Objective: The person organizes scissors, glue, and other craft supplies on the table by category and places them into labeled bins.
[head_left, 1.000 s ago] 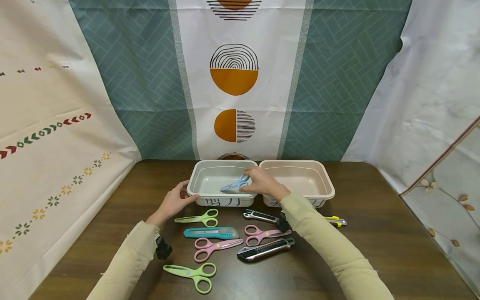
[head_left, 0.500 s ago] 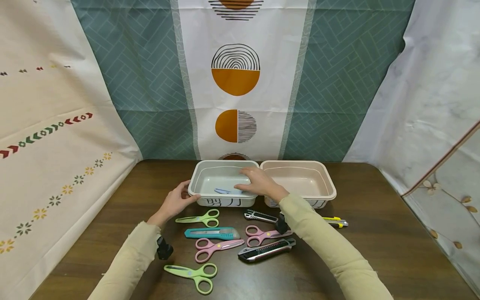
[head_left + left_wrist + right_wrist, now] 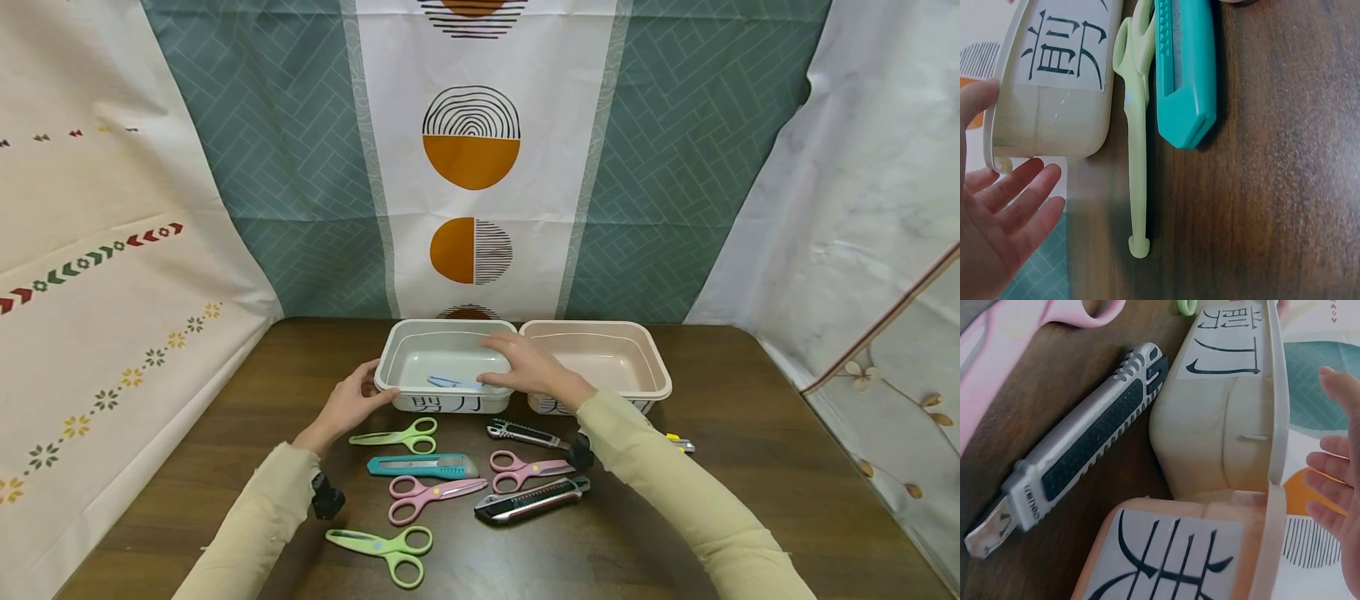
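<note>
My left hand (image 3: 352, 408) holds the left corner of a pale grey-green plastic bin (image 3: 435, 392), thumb on its rim (image 3: 991, 125) and fingers at its side. Inside the bin lies a pair of blue scissors (image 3: 444, 382), partly hidden by my right hand (image 3: 528, 367). That hand is over the bin's right end with thumb and fingers spread and nothing between them; the right wrist view shows its fingers (image 3: 1329, 472) apart from the rims. Close to my left hand, green scissors (image 3: 397, 436) and a teal utility knife (image 3: 1188, 75) lie on the table.
A beige bin (image 3: 600, 367) adjoins on the right; both bins have character labels. In front lie a silver utility knife (image 3: 1085, 437), two pink scissors (image 3: 431, 494), a black-and-silver utility knife (image 3: 532, 500), more green scissors (image 3: 386, 546) and a yellow utility knife (image 3: 681, 442) by the right sleeve.
My right hand has let go of the blue scissors, which now lie on the bin's floor, and has shifted slightly right. The left hand stays at the bin's corner.
</note>
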`<action>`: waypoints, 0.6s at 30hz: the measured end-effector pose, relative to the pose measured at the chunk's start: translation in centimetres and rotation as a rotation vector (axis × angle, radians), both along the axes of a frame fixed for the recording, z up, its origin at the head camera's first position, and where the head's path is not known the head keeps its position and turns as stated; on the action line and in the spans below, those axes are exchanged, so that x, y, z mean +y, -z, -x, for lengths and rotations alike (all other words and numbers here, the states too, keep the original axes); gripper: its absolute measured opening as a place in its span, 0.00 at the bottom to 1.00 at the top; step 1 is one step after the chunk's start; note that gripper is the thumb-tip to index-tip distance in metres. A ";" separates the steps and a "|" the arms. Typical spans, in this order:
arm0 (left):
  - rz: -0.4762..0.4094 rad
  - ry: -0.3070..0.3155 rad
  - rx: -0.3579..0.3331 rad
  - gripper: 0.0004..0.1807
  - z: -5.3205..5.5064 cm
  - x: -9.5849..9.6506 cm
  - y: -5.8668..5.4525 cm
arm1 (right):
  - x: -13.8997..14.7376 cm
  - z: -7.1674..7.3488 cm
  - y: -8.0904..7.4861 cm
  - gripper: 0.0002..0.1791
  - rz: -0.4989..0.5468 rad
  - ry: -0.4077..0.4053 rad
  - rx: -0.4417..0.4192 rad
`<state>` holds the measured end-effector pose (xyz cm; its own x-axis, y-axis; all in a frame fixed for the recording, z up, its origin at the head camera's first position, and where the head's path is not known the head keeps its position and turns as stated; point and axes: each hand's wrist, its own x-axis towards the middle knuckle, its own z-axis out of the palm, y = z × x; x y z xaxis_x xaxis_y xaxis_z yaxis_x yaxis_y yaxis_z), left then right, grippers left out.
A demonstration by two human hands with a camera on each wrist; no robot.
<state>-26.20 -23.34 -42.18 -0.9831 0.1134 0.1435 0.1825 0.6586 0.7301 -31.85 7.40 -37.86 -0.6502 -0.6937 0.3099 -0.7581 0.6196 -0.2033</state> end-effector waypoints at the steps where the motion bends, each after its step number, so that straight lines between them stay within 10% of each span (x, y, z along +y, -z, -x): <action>1: 0.000 0.000 -0.001 0.38 0.0 0.0 0.0 | 0.1 -0.1 -0.1 0.34 0.002 -0.008 0.007; 18: 0.008 -0.003 -0.008 0.38 0.0 0.2 -0.2 | 2.3 -1.8 -0.9 0.34 -0.037 -0.037 0.039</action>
<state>-26.21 -23.11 -42.00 -0.9846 0.1115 0.1349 0.1748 0.6649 0.7262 -30.04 9.65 -36.98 -0.6119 -0.7285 0.3080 -0.7875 0.5975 -0.1511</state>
